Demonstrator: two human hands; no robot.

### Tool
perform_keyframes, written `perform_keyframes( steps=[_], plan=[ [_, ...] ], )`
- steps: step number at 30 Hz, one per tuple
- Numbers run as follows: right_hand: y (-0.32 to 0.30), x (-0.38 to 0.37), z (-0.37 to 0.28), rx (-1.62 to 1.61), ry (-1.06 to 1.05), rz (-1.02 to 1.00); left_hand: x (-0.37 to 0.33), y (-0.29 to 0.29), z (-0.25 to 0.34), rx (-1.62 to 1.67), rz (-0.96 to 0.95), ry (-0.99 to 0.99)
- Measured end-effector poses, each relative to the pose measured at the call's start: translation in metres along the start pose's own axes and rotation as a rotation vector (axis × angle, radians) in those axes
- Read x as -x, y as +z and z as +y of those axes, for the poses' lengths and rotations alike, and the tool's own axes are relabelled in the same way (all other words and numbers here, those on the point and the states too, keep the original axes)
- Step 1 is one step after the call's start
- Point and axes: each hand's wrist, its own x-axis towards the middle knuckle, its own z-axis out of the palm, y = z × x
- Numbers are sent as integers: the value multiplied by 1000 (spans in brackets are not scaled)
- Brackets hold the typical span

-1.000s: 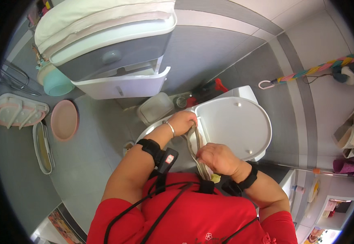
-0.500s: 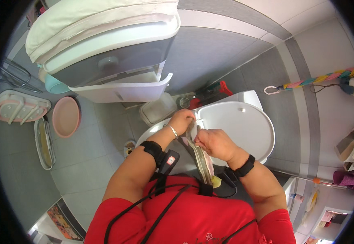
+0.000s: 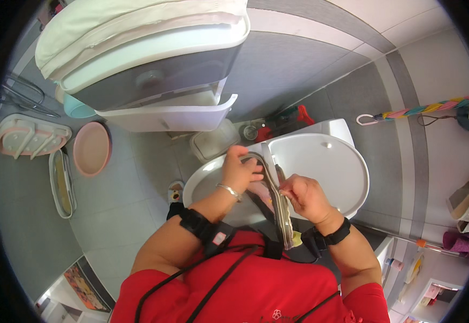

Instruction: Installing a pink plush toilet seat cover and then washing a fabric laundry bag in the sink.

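Note:
A long, narrow zippered pouch [image 3: 283, 212] stands upright in front of my body, with its mouth parted. Pink material [image 3: 261, 192] shows inside, and a bit of yellow [image 3: 296, 239] sticks out at its near end. My right hand [image 3: 307, 198] is closed in a pinch on the pouch's right edge, by the zipper. On the other side my left hand [image 3: 240, 175] has its fingers apart at the pouch's far left part; whether the fingertips touch it I cannot tell. Beneath both hands is a white fixture with two rounded, shallow tops [image 3: 326, 169].
A white and grey drawer unit [image 3: 154, 89] with its lower drawer pulled out stands at far left. A lidded box [image 3: 214, 140], a glass jar [image 3: 250, 132] and red items [image 3: 304, 116] sit behind the fixture. Pink basin [image 3: 92, 149] on the left; braided cord [image 3: 434, 107] at right.
My left hand has let go of the pouch's far end and spread its fingers. My right hand has moved right and nearer, still pinching the edge. The pouch's mouth gapes wider.

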Motion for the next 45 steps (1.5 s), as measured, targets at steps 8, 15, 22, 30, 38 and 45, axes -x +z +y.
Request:
perform_keyframes(
  steps=[8, 15, 22, 30, 38, 45],
  plan=[
    [4, -4, -5, 20, -25, 2, 53, 0, 30, -788, -873, -328],
    [2, -13, -4, 54, -91, -75, 56, 3, 5, -1208, -598, 347],
    [14, -27, 8, 54, 17, -89, 54, -3, -1, -1116, -615, 219],
    [36, -62, 55, -31, 168, -51, 56, -9, 4, -1032, -679, 239],
    [59, -81, 99, -39, 281, -53, 53, -11, 7, -1003, -724, 241],
    [59, -77, 99, -132, 362, -16, 45, -21, -5, -908, -745, 275]
  ],
)
